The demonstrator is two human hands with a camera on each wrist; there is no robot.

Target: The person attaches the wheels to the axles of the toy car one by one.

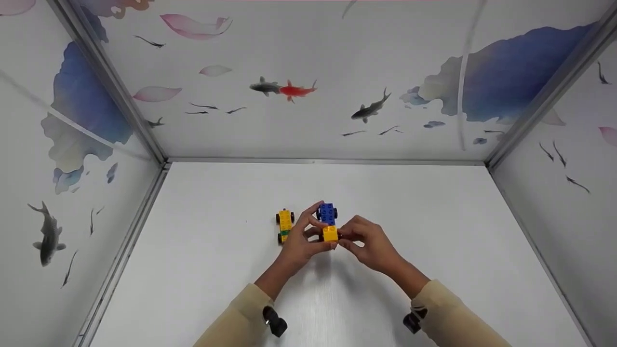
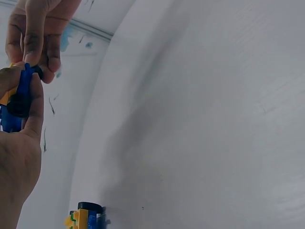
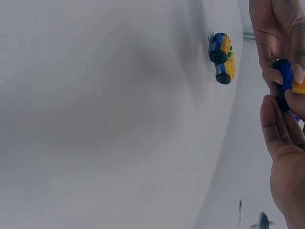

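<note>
My left hand (image 1: 304, 243) holds a toy car (image 1: 328, 213) of blue bricks, its thumb and fingers gripping the sides. A yellow brick (image 1: 330, 233) sits on the car's near end. From the other side, my right hand (image 1: 370, 242) pinches a black wheel (image 3: 282, 101) at that same end, with bent fingers and thumb. Both hands keep the car above the white table, and fingers cover part of its underside. In the left wrist view, the blue base (image 2: 25, 88) shows between the left thumb and fingers.
A second toy car (image 1: 285, 219), yellow with a green piece, stands on the table (image 1: 217, 270) just left of the left hand. White walls (image 1: 308, 130) printed with fish and petals enclose the table at the back and both sides, with metal rails along the joins.
</note>
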